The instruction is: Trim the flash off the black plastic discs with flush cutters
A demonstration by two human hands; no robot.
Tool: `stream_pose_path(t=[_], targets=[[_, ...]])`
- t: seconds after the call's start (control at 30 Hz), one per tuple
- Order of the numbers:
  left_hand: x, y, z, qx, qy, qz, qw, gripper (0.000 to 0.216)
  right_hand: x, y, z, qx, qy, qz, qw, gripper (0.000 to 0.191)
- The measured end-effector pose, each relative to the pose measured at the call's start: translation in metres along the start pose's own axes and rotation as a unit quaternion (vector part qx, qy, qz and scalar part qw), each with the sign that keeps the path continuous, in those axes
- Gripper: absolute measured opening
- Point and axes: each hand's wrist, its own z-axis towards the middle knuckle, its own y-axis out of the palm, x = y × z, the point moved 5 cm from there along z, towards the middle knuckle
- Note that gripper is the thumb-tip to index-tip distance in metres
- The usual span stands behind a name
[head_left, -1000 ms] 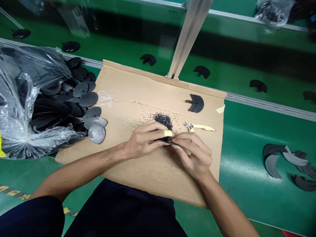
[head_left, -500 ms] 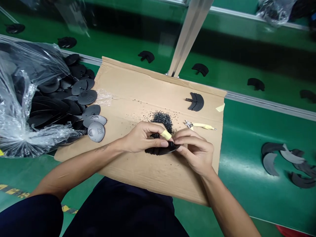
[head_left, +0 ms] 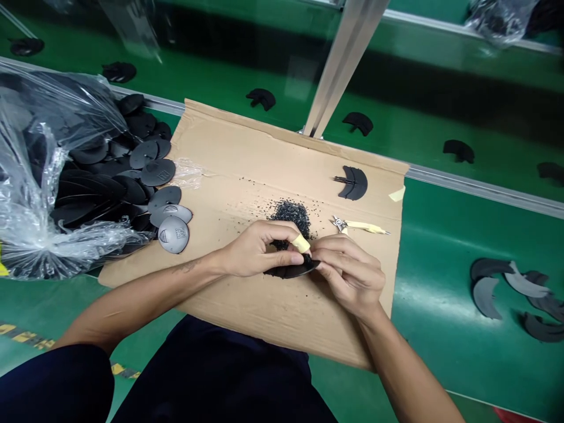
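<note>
Green smooth bench top point(head_left: 440, 235) carries the whole job. On it: flat brown cardboard sheet point(head_left: 224, 138), far edge folded up. Left of the sheet: clear crinkled plastic bag point(head_left: 50, 241), with a heap of black oval plastic discs point(head_left: 158, 172) in and beside it; a few overlap the sheet's left side.

Both bare hands over the middle of the sheet, close together. Left hand point(head_left: 253, 251): thumb and index pinched on a thin black curved plastic piece point(head_left: 286, 272). Right hand point(head_left: 355, 271): thumb and fingertips clamped on the same piece's right end. Piece sits between the hands, near side of the chip pile, tilted, partly hidden by fingers; can't tell whether it touches the cardboard.

Grey and black crescent plastic parts point(head_left: 485, 296) lie on the bench at right. Loose pile of tiny black plastic chips point(head_left: 291, 216) just beyond the hands. Black fan-shaped plastic part with a stem point(head_left: 355, 183) at far right of the sheet. Yellow-handled metal nippers point(head_left: 363, 226) lie just beyond the right hand. Smallest: pale yellow finger wrap point(head_left: 301, 243) on the left index.
</note>
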Motion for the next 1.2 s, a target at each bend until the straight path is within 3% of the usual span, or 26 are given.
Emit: stream_pose_path(t=[0.13, 0.33, 0.6, 0.73, 0.93, 1.2], targets=[[0.0, 0.0, 0.001, -0.006, -0.001, 0.0, 1.0, 0.013, -0.005, -0.004, 0.001, 0.011, -0.011, -0.042, 0.999, 0.02], [0.003, -0.002, 0.001, 0.002, 0.042, 0.014, 0.999, 0.009, -0.023, -0.008, 0.0, 0.005, -0.072, -0.19, 0.979, 0.038], [0.011, -0.002, -0.001, 0.012, 0.105, 0.084, 0.991, 0.007, -0.029, -0.006, -0.004, 0.031, -0.102, -0.258, 0.96, 0.037], [0.011, -0.001, -0.001, -0.005, 0.084, 0.082, 0.993, 0.007, -0.025, -0.006, -0.003, 0.03, -0.088, -0.225, 0.97, 0.035], [0.006, 0.002, -0.002, -0.032, 0.034, 0.028, 0.999, 0.011, -0.013, -0.004, -0.001, 0.019, -0.025, -0.085, 0.996, 0.024], [0.002, 0.006, -0.003, -0.039, -0.023, -0.032, 0.998, 0.016, -0.01, 0.0, 0.0, -0.008, 0.075, 0.017, 0.997, 0.018]])
